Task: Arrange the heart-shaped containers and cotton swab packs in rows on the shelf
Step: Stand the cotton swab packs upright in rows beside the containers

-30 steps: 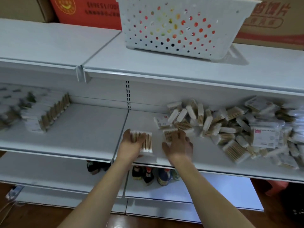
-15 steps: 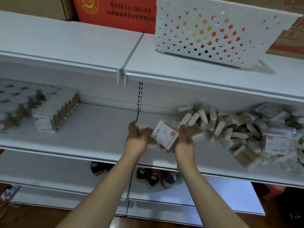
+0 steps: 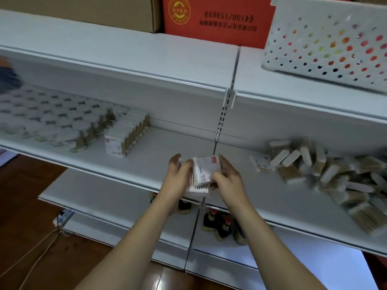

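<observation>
Both my hands clamp white-labelled cotton swab packs (image 3: 204,174) over the white metal shelf (image 3: 159,151).
Left hand (image 3: 178,178), right hand (image 3: 228,178) grips closed on them; label text blurred; red carton (image 3: 217,19) reads "4100/15369" upside down.

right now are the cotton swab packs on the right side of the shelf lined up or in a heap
In a heap. The loose cotton swab packs lie tumbled at mixed angles, overlapping, unlike the upright row of packs further left.

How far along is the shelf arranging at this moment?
Done: heart-shaped containers and a row of swab packs stand lined up at left. In hand: left hand and right hand hold a few cotton swab packs. Left: the loose pile at right.
</observation>
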Available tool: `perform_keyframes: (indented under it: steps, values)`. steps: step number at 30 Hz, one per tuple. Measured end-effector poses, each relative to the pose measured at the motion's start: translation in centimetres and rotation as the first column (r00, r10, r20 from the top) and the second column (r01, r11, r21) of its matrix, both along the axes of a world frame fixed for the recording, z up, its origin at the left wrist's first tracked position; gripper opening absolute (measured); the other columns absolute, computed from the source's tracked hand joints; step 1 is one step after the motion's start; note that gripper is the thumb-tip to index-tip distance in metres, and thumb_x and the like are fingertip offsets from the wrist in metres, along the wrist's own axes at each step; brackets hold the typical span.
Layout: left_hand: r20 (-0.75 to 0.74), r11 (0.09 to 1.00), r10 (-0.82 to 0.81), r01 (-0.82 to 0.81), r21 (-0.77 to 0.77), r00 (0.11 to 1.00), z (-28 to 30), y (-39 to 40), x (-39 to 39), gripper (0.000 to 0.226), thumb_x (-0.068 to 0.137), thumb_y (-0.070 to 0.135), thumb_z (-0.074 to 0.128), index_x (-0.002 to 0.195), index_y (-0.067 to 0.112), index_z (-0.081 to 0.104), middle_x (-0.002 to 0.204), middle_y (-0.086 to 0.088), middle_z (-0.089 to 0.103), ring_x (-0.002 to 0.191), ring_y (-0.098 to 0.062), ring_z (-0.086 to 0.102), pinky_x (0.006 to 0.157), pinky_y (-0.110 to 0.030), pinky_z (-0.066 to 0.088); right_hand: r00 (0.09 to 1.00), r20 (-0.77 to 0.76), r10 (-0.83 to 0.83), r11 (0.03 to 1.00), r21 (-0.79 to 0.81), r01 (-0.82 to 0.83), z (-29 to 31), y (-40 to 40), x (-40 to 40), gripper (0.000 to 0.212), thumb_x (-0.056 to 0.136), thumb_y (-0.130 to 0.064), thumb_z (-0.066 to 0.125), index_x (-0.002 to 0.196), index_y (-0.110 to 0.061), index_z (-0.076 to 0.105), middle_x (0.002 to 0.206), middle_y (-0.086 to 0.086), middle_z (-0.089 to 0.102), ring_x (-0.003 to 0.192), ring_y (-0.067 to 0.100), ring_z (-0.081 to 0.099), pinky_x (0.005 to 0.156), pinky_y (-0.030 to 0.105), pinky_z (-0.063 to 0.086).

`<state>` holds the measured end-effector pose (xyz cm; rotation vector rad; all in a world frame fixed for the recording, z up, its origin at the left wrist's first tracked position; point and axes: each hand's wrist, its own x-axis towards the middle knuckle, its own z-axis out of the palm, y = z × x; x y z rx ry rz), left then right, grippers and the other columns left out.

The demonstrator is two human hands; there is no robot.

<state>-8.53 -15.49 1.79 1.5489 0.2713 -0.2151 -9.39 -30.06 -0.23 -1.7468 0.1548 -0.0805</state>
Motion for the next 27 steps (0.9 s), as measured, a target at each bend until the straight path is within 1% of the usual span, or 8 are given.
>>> perform_keyframes:
  steps: [2,5,9,12,15,18,23,27]
  values:
    - [-0.029,0.997,0.000,-0.002,-0.072,1.000,-0.2,2.5,0.3,0.060,0.088,0.031,0.058,0.144,0.037,0.035,0.119,-0.001,0.066,0.105,-0.020,0.067,0.097,-0.045,0.053,1.000,0.016,-0.027,0.998,0.057,0.026,0.0,2.2,0.6,0.056,0.072,-0.016,0.062,0.127,-0.026,0.059,0.113,0.000,0.069,0.097,0.020,0.068,0.079,0.043,0.059]
    - [0.000,0.997,-0.001,0.001,-0.081,1.000,-0.6,7.1,1.1,0.077,0.078,0.028,0.061,0.149,0.035,0.031,0.127,0.004,0.063,0.112,-0.017,0.065,0.104,-0.048,0.049,0.995,0.067,-0.080,0.992,0.100,0.073,-0.1,6.1,1.7,0.044,0.079,-0.009,0.073,0.116,-0.027,0.060,0.110,-0.001,0.070,0.099,0.019,0.069,0.080,0.040,0.059]
    - [0.064,1.000,-0.010,0.009,0.019,0.998,-1.2,14.5,2.7,0.073,0.071,0.040,0.067,0.140,0.040,0.043,0.121,0.009,0.067,0.109,-0.018,0.066,0.100,-0.052,0.051,0.992,0.092,-0.080,0.986,0.154,0.066,0.2,12.8,3.5,0.035,0.085,0.000,0.071,0.111,-0.023,0.069,0.102,-0.003,0.075,0.096,0.018,0.071,0.079,0.037,0.059]
    - [0.067,0.996,-0.007,0.001,0.092,0.998,-1.1,20.2,3.6,0.073,0.080,0.035,0.066,0.146,0.038,0.037,0.123,0.007,0.063,0.107,-0.018,0.064,0.096,-0.049,0.053,0.982,0.125,-0.144,0.984,0.122,0.129,0.4,17.1,5.6,0.043,0.084,0.001,0.069,0.114,-0.029,0.069,0.107,-0.006,0.074,0.098,0.013,0.070,0.086,0.037,0.059]
    - [0.028,0.998,0.050,-0.051,0.044,0.998,-1.3,25.1,4.5,0.070,0.086,0.026,0.067,0.148,0.034,0.034,0.120,-0.002,0.064,0.102,-0.021,0.067,0.089,-0.053,0.057,0.971,0.166,-0.173,0.982,-0.044,0.182,0.1,20.6,7.6,0.046,0.086,-0.002,0.066,0.121,-0.032,0.065,0.116,-0.006,0.069,0.101,0.012,0.067,0.087,0.025,0.056]
    - [-0.022,0.999,0.053,-0.053,0.011,0.998,-1.6,28.3,5.2,0.063,0.093,0.016,0.063,0.148,0.029,0.034,0.113,0.002,0.060,0.098,-0.023,0.066,0.071,-0.045,0.063,0.963,0.260,-0.066,0.898,-0.406,0.171,-0.8,23.7,9.0,0.042,0.088,-0.005,0.063,0.127,-0.019,0.063,0.122,-0.002,0.064,0.102,0.015,0.063,0.080,0.006,0.042]
    - [-0.054,0.999,0.047,-0.048,-0.018,0.997,-1.9,31.6,6.3,0.056,0.094,0.012,0.062,0.144,0.020,0.040,0.108,-0.004,0.064,0.091,-0.025,0.068,0.064,-0.044,0.063,0.914,0.386,0.128,0.768,-0.622,0.155,-4.0,26.6,11.6,0.035,0.085,-0.001,0.065,0.118,-0.012,0.069,0.123,0.007,0.054,0.104,0.022,0.061,0.086,0.033,0.055]
    - [-0.047,0.999,0.039,-0.039,0.006,0.998,-2.1,32.6,7.3,0.046,0.093,0.011,0.061,0.136,0.020,0.047,0.107,-0.008,0.067,0.093,-0.027,0.068,0.067,-0.048,0.063,0.891,0.422,0.166,0.739,-0.652,0.171,-5.8,27.5,12.5,0.036,0.084,-0.005,0.066,0.119,-0.013,0.070,0.115,0.008,0.054,0.099,0.025,0.059,0.083,0.037,0.055]
